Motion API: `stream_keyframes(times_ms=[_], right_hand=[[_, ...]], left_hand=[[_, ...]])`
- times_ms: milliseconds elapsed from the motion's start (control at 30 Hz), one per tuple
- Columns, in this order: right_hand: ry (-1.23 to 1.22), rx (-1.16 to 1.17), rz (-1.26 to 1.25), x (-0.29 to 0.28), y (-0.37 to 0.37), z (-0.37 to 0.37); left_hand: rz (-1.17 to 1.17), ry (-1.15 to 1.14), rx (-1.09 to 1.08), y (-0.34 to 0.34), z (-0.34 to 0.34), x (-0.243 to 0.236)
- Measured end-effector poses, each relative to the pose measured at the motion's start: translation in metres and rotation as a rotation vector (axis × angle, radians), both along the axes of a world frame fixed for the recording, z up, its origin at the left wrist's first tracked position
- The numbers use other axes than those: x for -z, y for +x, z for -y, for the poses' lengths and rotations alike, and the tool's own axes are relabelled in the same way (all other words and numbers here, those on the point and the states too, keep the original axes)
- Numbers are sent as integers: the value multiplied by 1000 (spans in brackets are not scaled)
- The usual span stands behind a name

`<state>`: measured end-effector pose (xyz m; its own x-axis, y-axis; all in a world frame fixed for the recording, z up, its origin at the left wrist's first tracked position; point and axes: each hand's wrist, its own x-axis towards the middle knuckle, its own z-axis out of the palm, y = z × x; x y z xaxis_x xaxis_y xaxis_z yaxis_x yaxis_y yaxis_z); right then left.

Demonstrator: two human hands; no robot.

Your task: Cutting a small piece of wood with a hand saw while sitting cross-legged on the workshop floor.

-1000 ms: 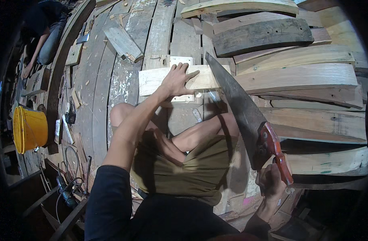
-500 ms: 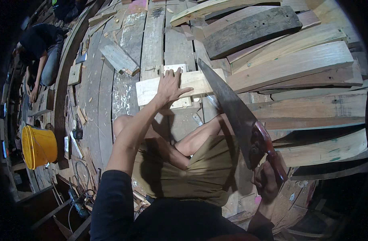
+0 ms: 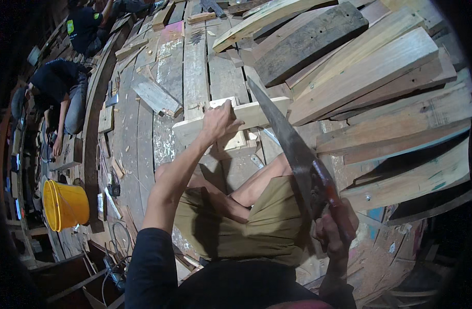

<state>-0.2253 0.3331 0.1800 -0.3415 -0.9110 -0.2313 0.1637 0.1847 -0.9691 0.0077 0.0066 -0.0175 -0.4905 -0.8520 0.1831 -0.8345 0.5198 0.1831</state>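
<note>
My left hand (image 3: 217,123) is closed over the top edge of a pale wooden board (image 3: 256,115), which stands tilted up on its long edge in front of my crossed legs. Beneath and behind it, pale wood blocks (image 3: 233,142) partly show. In my right hand (image 3: 331,232) is a handsaw (image 3: 283,126), gripped by its reddish handle. Its blade points up and away, with the tip appearing past the board's right end. From this view I cannot tell whether the blade touches the board.
Long timbers (image 3: 365,77) are piled at the right. A dark weathered plank (image 3: 313,44) lies on that pile, and a short grey block (image 3: 156,95) on the plank floor (image 3: 195,67). At left are a yellow bucket (image 3: 71,204), a corded tool (image 3: 114,270) and two people (image 3: 58,82).
The board has gone from lying flat to tilted on edge, and my left hand's spread fingers now curl over it. The saw has shifted slightly left. My view has moved too.
</note>
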Motion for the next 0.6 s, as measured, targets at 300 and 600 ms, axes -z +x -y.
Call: stream_keyframes(times_ms=[300,600], right_hand=[[-16,58,-289,34,6,-33],[-78,-239,-584,54,-4,-34]], left_hand=[[-36,-172,76,-7,-8,6],[174,133,116,-4,-3,-11]])
